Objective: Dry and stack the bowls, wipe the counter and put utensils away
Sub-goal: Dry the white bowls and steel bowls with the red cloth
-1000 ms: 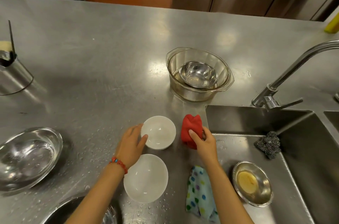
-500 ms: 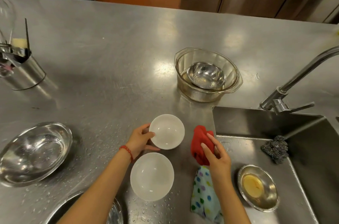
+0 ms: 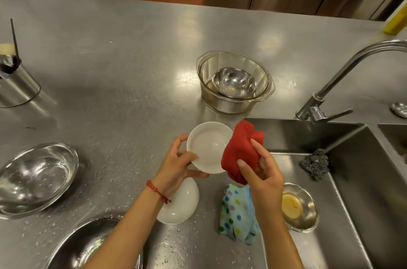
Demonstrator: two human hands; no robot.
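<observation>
No writing can be read on anything. The left hand point(image 3: 176, 165) grips a small white bowl point(image 3: 208, 147) by its rim, lifted above the wet steel table point(image 3: 132, 70). The right hand point(image 3: 261, 171) clutches a bunched red cloth point(image 3: 240, 149) touching the bowl's right edge.

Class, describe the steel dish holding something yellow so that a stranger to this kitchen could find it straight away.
Start at the sink on the right, under the curved tap. On its flat ledge, right of the spotted cloth, sits a small steel dish. Alone among the steel bowls here, it holds something yellow.
</observation>
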